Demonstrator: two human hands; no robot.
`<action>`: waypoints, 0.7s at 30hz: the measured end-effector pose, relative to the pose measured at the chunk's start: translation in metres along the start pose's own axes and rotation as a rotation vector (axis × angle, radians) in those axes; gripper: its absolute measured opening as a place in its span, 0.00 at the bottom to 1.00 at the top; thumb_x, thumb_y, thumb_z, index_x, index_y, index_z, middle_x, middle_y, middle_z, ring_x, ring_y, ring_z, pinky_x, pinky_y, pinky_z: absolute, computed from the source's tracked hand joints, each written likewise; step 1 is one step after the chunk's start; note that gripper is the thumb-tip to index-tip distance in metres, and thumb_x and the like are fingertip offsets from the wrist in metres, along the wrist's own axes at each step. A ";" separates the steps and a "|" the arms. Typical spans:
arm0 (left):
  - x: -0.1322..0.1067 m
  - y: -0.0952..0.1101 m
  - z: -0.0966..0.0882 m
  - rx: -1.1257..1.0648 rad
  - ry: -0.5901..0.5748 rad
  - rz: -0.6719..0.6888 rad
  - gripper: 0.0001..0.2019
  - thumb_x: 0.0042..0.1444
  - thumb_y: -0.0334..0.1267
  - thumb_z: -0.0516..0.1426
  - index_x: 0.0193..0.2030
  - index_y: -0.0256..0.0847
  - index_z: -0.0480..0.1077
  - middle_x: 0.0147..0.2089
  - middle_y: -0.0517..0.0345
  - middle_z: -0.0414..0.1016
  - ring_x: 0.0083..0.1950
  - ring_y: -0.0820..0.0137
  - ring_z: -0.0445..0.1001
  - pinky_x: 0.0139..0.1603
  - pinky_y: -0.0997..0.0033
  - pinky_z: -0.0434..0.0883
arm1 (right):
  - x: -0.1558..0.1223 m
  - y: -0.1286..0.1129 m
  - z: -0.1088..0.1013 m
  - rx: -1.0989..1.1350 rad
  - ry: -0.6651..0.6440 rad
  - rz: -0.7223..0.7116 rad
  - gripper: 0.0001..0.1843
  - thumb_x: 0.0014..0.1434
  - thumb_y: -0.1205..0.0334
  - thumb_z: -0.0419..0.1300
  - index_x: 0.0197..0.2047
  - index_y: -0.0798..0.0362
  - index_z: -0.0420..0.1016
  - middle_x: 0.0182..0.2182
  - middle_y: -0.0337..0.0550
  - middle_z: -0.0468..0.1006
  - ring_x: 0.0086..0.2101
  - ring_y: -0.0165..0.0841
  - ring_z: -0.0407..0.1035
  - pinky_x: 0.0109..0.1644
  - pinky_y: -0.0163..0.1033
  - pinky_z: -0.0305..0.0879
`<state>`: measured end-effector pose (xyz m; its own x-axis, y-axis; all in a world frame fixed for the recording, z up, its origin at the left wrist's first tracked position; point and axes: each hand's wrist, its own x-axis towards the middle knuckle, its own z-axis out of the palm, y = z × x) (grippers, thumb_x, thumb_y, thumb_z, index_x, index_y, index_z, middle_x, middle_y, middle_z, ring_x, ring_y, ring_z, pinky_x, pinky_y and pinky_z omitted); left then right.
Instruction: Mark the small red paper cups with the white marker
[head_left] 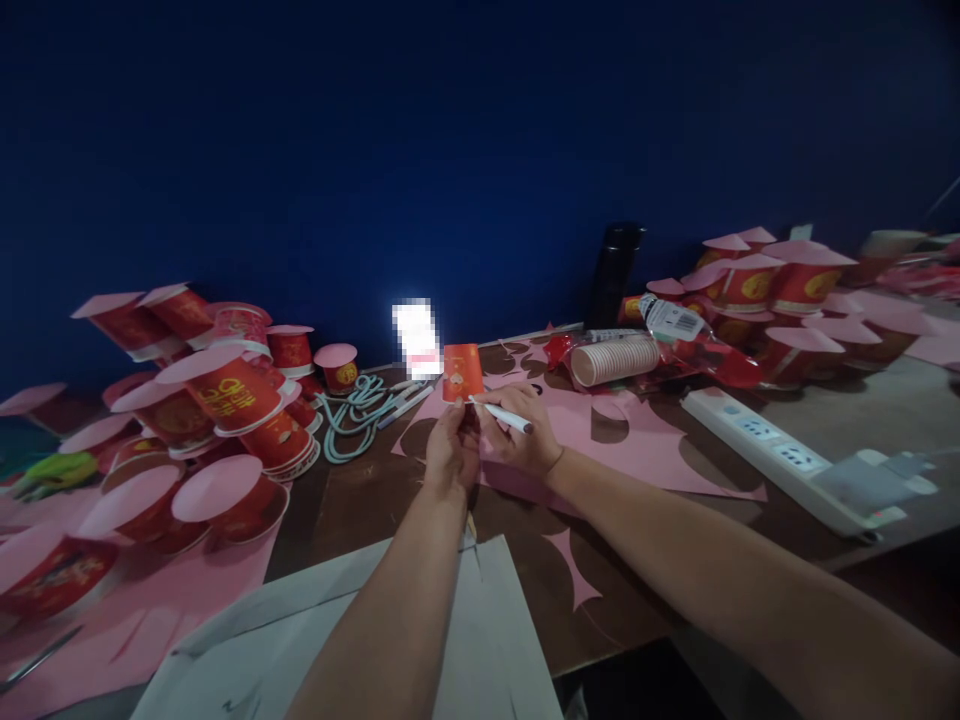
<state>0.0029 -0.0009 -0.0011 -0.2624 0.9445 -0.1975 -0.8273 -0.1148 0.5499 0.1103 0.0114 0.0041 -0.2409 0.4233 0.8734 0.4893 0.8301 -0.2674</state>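
At the middle of the table, my left hand (452, 445) is closed around the lower part of a red paper cup (463, 370) with gold print. My right hand (521, 425) grips a white marker (506, 415) with a dark end. The marker's front end is at the cup's lower edge; whether its tip touches the cup is too small to tell. Beneath and beyond my hands lies pink paper (637, 445) with round cut-outs. A lit phone (417, 338), its screen blurred out, stands just behind the cup.
Red cups topped with pink paper discs (219, 488) are piled at left, with more cups (814, 280) at right. A pale blue cable (349, 440), black bottle (619, 265), bagged cup stack (615, 358), power strip (765, 440) and large white sheet (487, 610) surround my arms.
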 end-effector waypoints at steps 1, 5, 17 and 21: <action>0.000 0.000 0.001 -0.016 0.013 -0.011 0.06 0.55 0.25 0.56 0.29 0.32 0.72 0.28 0.55 0.75 0.31 0.77 0.73 0.39 0.78 0.71 | 0.000 0.000 -0.001 0.001 0.019 0.001 0.06 0.63 0.62 0.54 0.41 0.51 0.71 0.35 0.43 0.80 0.36 0.34 0.73 0.46 0.44 0.62; 0.001 0.000 0.000 -0.025 0.031 -0.032 0.05 0.54 0.25 0.56 0.30 0.33 0.72 0.28 0.56 0.74 0.30 0.77 0.73 0.38 0.78 0.71 | 0.001 0.002 -0.002 0.000 0.030 0.014 0.08 0.64 0.61 0.53 0.44 0.50 0.71 0.35 0.44 0.80 0.37 0.35 0.73 0.47 0.45 0.63; 0.004 -0.002 -0.005 0.042 -0.018 -0.011 0.02 0.53 0.28 0.58 0.32 0.32 0.73 0.32 0.54 0.76 0.34 0.75 0.75 0.43 0.75 0.71 | 0.002 0.005 0.000 -0.022 0.020 -0.022 0.06 0.63 0.63 0.55 0.43 0.51 0.70 0.35 0.43 0.81 0.35 0.35 0.73 0.45 0.45 0.61; 0.005 -0.002 -0.006 0.058 -0.044 -0.008 0.02 0.51 0.29 0.60 0.33 0.33 0.73 0.33 0.53 0.77 0.35 0.74 0.75 0.43 0.74 0.71 | 0.001 0.007 0.001 -0.040 0.025 -0.031 0.06 0.62 0.64 0.55 0.43 0.51 0.71 0.35 0.42 0.81 0.34 0.34 0.73 0.45 0.45 0.61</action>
<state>0.0007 0.0019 -0.0080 -0.2328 0.9580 -0.1674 -0.7986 -0.0901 0.5950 0.1124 0.0177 0.0028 -0.2355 0.3881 0.8910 0.5149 0.8274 -0.2243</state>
